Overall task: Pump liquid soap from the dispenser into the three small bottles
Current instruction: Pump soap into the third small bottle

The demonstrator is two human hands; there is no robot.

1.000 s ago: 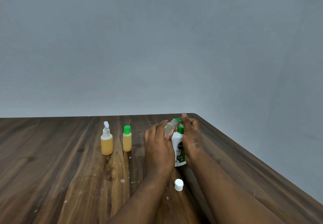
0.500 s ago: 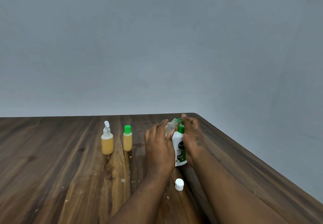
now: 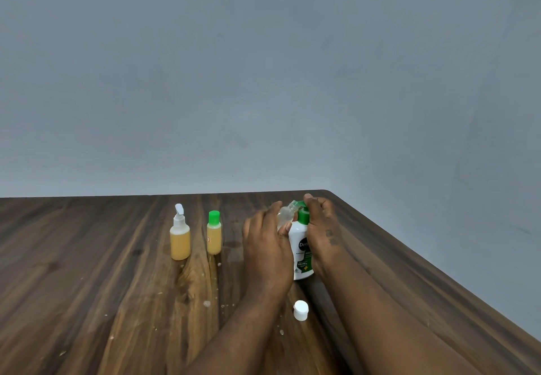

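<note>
A white soap dispenser (image 3: 301, 253) with a green pump head stands on the wooden table (image 3: 87, 287). My right hand (image 3: 322, 228) wraps its right side, with fingers on top of the pump. My left hand (image 3: 266, 243) holds a small clear bottle (image 3: 285, 213), tilted with its open neck at the pump's spout. Two small bottles of amber liquid stand to the left: one with a white flip-top (image 3: 180, 234), one with a green cap (image 3: 214, 232). A loose white cap (image 3: 301, 310) lies near my forearms.
Small drops and specks of spilled liquid (image 3: 206, 304) dot the wood in front of the filled bottles. The table's right edge (image 3: 424, 263) runs diagonally close behind my right arm. A plain grey wall stands beyond the table.
Almost nothing has moved; both hands stay at the dispenser with the clear bottle held at the spout.
</note>
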